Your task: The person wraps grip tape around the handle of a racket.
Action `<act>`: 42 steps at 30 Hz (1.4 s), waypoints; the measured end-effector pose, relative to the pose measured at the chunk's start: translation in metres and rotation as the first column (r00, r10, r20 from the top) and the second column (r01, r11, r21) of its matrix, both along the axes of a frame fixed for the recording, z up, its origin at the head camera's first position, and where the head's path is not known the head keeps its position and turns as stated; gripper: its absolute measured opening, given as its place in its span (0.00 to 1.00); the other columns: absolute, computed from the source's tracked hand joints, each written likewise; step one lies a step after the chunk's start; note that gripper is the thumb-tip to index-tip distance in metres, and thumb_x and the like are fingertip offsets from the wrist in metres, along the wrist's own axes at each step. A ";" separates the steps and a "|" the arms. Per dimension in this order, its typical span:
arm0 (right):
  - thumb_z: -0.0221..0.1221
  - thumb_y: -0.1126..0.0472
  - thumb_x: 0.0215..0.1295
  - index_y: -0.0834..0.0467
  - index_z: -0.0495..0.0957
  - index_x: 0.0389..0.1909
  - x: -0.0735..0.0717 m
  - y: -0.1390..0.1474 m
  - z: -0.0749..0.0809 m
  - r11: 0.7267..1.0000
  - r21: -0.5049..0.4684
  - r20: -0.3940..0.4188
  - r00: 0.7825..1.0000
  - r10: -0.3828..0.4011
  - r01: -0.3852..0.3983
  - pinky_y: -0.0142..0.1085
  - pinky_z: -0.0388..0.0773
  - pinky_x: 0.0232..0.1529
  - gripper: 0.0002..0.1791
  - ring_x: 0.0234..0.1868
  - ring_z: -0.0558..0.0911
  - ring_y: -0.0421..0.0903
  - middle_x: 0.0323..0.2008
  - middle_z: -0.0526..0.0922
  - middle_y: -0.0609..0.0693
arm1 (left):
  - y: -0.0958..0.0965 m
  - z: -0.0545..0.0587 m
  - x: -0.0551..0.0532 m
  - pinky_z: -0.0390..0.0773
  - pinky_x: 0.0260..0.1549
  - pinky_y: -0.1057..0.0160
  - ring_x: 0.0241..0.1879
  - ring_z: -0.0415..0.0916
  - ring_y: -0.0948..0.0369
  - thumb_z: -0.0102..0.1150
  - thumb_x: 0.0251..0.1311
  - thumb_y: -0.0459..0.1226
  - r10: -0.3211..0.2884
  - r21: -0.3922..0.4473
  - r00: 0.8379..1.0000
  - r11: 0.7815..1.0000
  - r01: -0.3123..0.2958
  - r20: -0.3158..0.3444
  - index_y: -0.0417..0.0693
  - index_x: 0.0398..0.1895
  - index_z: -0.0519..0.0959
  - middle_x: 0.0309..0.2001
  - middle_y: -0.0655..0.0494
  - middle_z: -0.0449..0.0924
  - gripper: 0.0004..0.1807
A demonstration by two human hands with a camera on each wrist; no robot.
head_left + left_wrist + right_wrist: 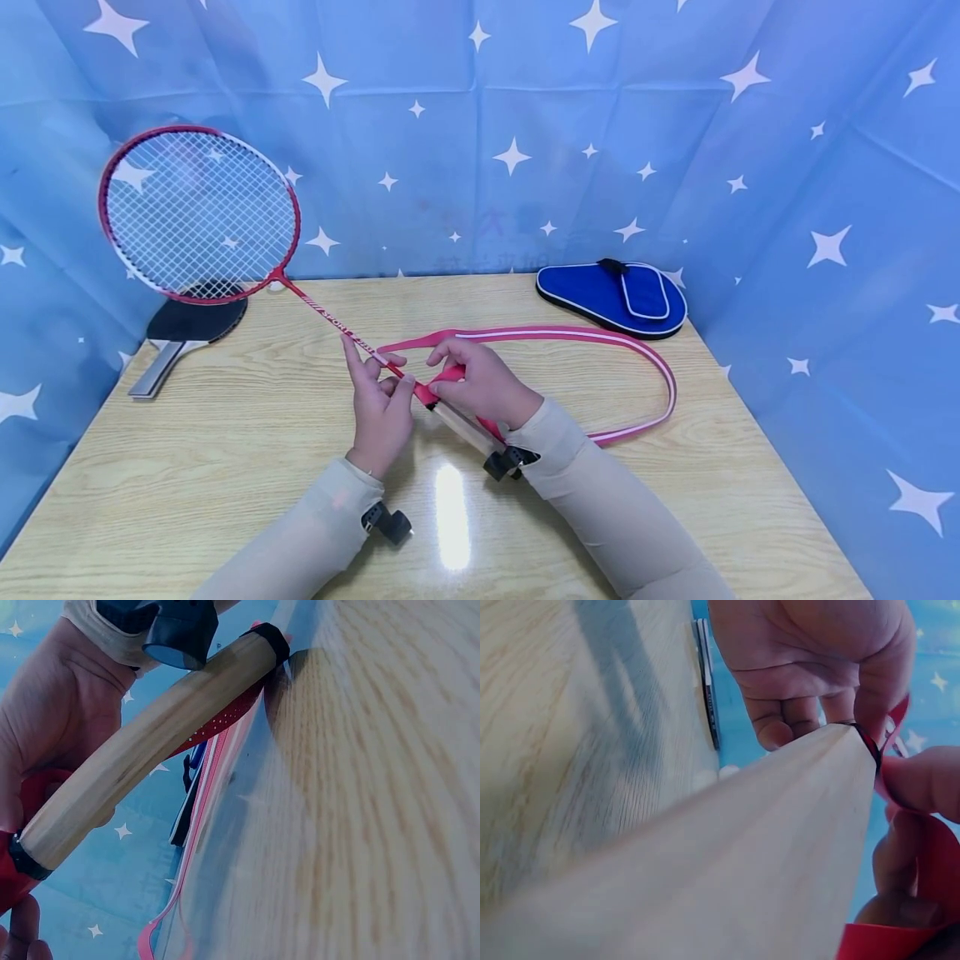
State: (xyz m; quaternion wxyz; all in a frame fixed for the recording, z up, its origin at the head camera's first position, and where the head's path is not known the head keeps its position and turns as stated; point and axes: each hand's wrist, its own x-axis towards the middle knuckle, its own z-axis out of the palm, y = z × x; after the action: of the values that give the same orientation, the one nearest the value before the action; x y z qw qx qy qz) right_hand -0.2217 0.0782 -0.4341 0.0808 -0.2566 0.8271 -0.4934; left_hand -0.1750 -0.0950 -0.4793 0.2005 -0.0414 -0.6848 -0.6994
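A red and white badminton racket [315,307] is tilted up to the left, its strung head above the table. Its handle is bare pale wood [150,750] with black bands at both ends. My left hand [381,408] holds the racket where the shaft meets the handle, index finger stretched along the shaft. Over the top of the handle, my right hand [491,383] pinches a red-pink grip tape [540,333] between thumb and fingers. This tape has a pale stripe and runs in a wide loop to the right. Perforations show on its red side [225,720] behind the handle.
A black table tennis paddle [217,318] with a grey handle lies at the back left, below the racket head. A blue paddle case [585,292] with white piping sits at the back right. Star-patterned blue curtains [420,167] border the wooden table [225,450].
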 end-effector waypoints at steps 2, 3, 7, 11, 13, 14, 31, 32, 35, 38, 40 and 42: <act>0.69 0.63 0.63 0.52 0.81 0.49 0.000 0.000 0.001 1.000 0.009 -0.005 1.000 -0.010 0.010 0.36 0.76 0.32 0.14 0.27 0.78 0.45 0.28 0.81 0.48 | -0.001 0.000 0.000 0.80 0.32 0.66 0.26 0.73 0.41 0.51 0.71 0.22 -0.003 0.000 1.000 1.000 0.003 0.006 0.67 0.85 0.24 0.51 0.53 0.75 0.58; 0.70 0.63 0.63 0.52 0.81 0.49 0.000 0.000 0.001 1.000 0.012 -0.007 1.000 -0.014 0.014 0.36 0.76 0.32 0.14 0.28 0.78 0.45 0.28 0.82 0.48 | -0.001 0.000 0.000 0.80 0.31 0.66 0.26 0.73 0.42 0.50 0.72 0.22 -0.003 0.002 1.000 1.000 0.003 0.008 0.67 0.85 0.24 0.51 0.53 0.75 0.57; 0.70 0.63 0.64 0.52 0.81 0.49 0.001 0.000 0.003 0.999 0.025 -0.013 1.000 -0.023 0.023 0.36 0.77 0.33 0.14 0.29 0.79 0.45 0.28 0.83 0.48 | -0.001 0.001 0.001 0.80 0.31 0.68 0.27 0.76 0.50 0.51 0.71 0.22 -0.017 0.009 1.000 1.000 0.017 0.005 0.65 0.85 0.24 0.52 0.52 0.75 0.58; 0.70 0.63 0.64 0.53 0.80 0.49 0.001 0.001 0.004 0.999 0.021 -0.010 0.999 -0.033 0.033 0.37 0.77 0.33 0.14 0.28 0.79 0.46 0.28 0.82 0.48 | 0.000 0.002 0.001 0.81 0.32 0.70 0.30 0.79 0.57 0.55 0.66 0.19 -0.047 0.023 0.999 0.999 0.047 -0.001 0.67 0.84 0.22 0.53 0.53 0.73 0.64; 0.70 0.64 0.65 0.53 0.80 0.49 0.001 0.001 0.004 0.999 0.014 -0.004 0.999 -0.038 0.038 0.37 0.76 0.33 0.14 0.28 0.78 0.46 0.28 0.82 0.48 | 0.000 0.002 0.001 0.81 0.31 0.71 0.31 0.79 0.57 0.57 0.65 0.19 -0.061 0.030 0.998 0.998 0.061 -0.002 0.70 0.84 0.22 0.53 0.54 0.72 0.66; 0.70 0.63 0.65 0.53 0.80 0.49 0.001 0.001 0.004 0.999 0.014 -0.002 0.999 -0.041 0.041 0.37 0.76 0.33 0.13 0.28 0.78 0.46 0.28 0.82 0.48 | 0.000 0.002 0.001 0.82 0.31 0.70 0.32 0.80 0.57 0.57 0.65 0.18 -0.068 0.034 0.998 0.997 0.068 -0.005 0.71 0.84 0.21 0.52 0.54 0.72 0.66; 0.71 0.63 0.64 0.55 0.77 0.58 0.001 0.002 0.003 0.995 -0.015 0.034 0.994 0.101 -0.101 0.39 0.84 0.42 0.23 0.40 0.83 0.48 0.41 0.84 0.49 | 0.001 0.000 0.000 0.83 0.34 0.69 0.33 0.77 0.58 0.53 0.66 0.17 -0.119 0.037 0.992 0.992 0.121 -0.040 0.66 0.83 0.18 0.48 0.52 0.68 0.65; 0.71 0.64 0.64 0.56 0.76 0.58 0.001 0.001 0.003 0.994 -0.019 0.032 0.994 0.107 -0.107 0.38 0.84 0.42 0.23 0.39 0.83 0.48 0.40 0.85 0.49 | 0.001 0.000 0.000 0.83 0.34 0.69 0.33 0.77 0.58 0.53 0.65 0.17 -0.119 0.032 0.992 0.992 0.120 -0.045 0.65 0.83 0.18 0.48 0.51 0.68 0.65; 0.70 0.65 0.63 0.56 0.76 0.57 0.002 0.000 0.002 0.993 -0.029 0.028 0.993 0.112 -0.111 0.36 0.84 0.41 0.23 0.37 0.84 0.46 0.38 0.86 0.49 | 0.002 0.001 0.001 0.82 0.34 0.70 0.33 0.78 0.58 0.52 0.65 0.17 -0.118 0.021 0.991 0.993 0.119 -0.057 0.63 0.84 0.19 0.48 0.52 0.68 0.64; 0.69 0.66 0.64 0.56 0.75 0.58 0.002 0.000 0.001 0.992 -0.036 0.036 0.992 0.119 -0.118 0.36 0.83 0.41 0.23 0.36 0.85 0.45 0.36 0.87 0.48 | 0.002 0.001 0.001 0.83 0.35 0.70 0.33 0.78 0.59 0.52 0.65 0.17 -0.116 0.021 0.991 0.993 0.118 -0.062 0.63 0.84 0.20 0.47 0.52 0.68 0.64; 0.68 0.65 0.65 0.56 0.74 0.59 0.002 0.000 0.001 0.991 -0.035 0.047 0.991 0.127 -0.126 0.35 0.83 0.40 0.23 0.35 0.85 0.45 0.35 0.87 0.48 | 0.002 0.000 0.001 0.83 0.36 0.71 0.33 0.77 0.59 0.52 0.65 0.17 -0.117 0.027 0.991 0.993 0.119 -0.062 0.63 0.84 0.20 0.47 0.52 0.68 0.63; 0.68 0.65 0.66 0.55 0.74 0.60 0.001 0.000 0.000 0.991 -0.033 0.062 0.989 0.133 -0.131 0.35 0.82 0.39 0.23 0.34 0.85 0.45 0.34 0.87 0.49 | 0.002 0.000 0.001 0.83 0.36 0.71 0.33 0.76 0.59 0.52 0.66 0.17 -0.119 0.034 0.991 0.992 0.121 -0.064 0.63 0.84 0.20 0.47 0.52 0.68 0.63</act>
State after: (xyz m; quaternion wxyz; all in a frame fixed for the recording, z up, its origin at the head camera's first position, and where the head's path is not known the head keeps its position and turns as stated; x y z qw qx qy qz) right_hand -0.2204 0.0785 -0.4337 0.1360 -0.2961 0.7982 -0.5067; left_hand -0.1740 -0.0932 -0.4789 0.1801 -0.1005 -0.6613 -0.7212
